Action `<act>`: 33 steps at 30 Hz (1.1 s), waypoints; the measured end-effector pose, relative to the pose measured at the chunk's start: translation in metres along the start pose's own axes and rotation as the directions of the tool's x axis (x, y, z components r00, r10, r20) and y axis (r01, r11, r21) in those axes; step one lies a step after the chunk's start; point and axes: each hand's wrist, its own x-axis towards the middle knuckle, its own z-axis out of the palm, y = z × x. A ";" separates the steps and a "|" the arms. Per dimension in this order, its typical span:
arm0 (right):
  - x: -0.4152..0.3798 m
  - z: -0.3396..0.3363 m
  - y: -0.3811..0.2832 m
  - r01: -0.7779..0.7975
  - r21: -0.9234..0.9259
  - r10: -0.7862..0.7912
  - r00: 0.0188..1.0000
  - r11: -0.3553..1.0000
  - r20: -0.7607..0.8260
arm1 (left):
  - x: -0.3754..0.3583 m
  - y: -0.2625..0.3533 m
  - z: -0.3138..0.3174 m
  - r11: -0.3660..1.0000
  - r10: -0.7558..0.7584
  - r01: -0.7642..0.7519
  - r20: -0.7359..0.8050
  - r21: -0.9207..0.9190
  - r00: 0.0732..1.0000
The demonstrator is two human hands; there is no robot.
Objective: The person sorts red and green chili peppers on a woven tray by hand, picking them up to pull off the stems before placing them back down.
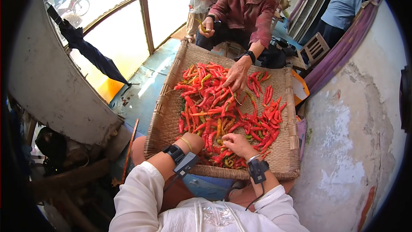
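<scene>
No readable text or labels

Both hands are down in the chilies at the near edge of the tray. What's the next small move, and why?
Probably lift the right hand clear with the chili it pinches: its fingers are curled on the chilies at the near rim of the woven tray, while the left hand lies buried beside it.

Left hand's (194, 141) fingers buried among chillies (223, 107).

Bare weave lies open along the woven tray's (286, 154) left and right margins. The chilli heap (223, 107) fills its middle. Across it, a co-worker's hand (237, 75) presses into the far chillies, blocking that end.
</scene>
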 end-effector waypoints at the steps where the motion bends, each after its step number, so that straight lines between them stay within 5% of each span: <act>1: 0.001 0.001 0.003 0.001 -0.001 -0.001 1.000 1.000 0.001 | 0.001 -0.002 0.002 0.999 0.001 -0.002 -0.011 -0.033 1.000; 5: 0.000 0.000 0.000 0.048 -0.016 -0.047 0.998 0.999 0.041 | -0.003 0.000 -0.013 0.999 0.009 -0.006 0.052 -0.053 0.999; 7: -0.002 -0.002 -0.008 0.026 0.014 -0.027 0.998 1.000 0.059 | -0.005 -0.003 -0.017 0.942 0.150 -0.197 -0.182 -0.272 0.972; 10: -0.002 -0.003 -0.014 0.038 0.155 -0.050 0.996 0.987 0.076 | -0.015 0.006 -0.031 0.857 0.046 -0.224 -0.365 -0.463 0.930; 13: -0.001 -0.001 -0.013 0.029 0.266 -0.057 0.994 0.963 0.097 | -0.008 0.006 -0.028 0.875 0.064 -0.329 -0.589 -0.354 0.805; 16: -0.002 0.000 -0.014 0.090 0.200 -0.113 0.988 0.976 0.108 | -0.002 0.008 -0.026 0.831 0.074 -0.406 -0.647 -0.381 0.759; 18: -0.002 0.002 -0.018 -0.071 0.385 0.036 0.995 0.920 0.097 | -0.002 0.011 -0.028 0.826 0.048 -0.390 -0.639 -0.407 0.768; 23: 0.000 0.001 -0.017 -0.049 0.489 0.038 0.999 0.871 0.032 | -0.004 0.013 -0.029 0.790 0.042 -0.406 -0.621 -0.460 0.783; 26: -0.001 -0.014 -0.016 -0.065 0.587 0.115 0.992 0.807 -0.049 | -0.004 0.007 -0.028 0.902 0.002 -0.260 -0.599 -0.344 0.801; 28: -0.003 -0.033 -0.016 -0.044 0.667 0.218 0.959 0.744 -0.180 | -0.004 0.003 -0.030 0.926 -0.163 -0.159 -0.743 -0.343 0.650; 33: -0.005 -0.058 0.012 0.370 0.876 0.413 0.778 0.309 -0.474 | 0.002 -0.005 -0.030 0.953 -0.272 0.035 -0.795 -0.302 0.542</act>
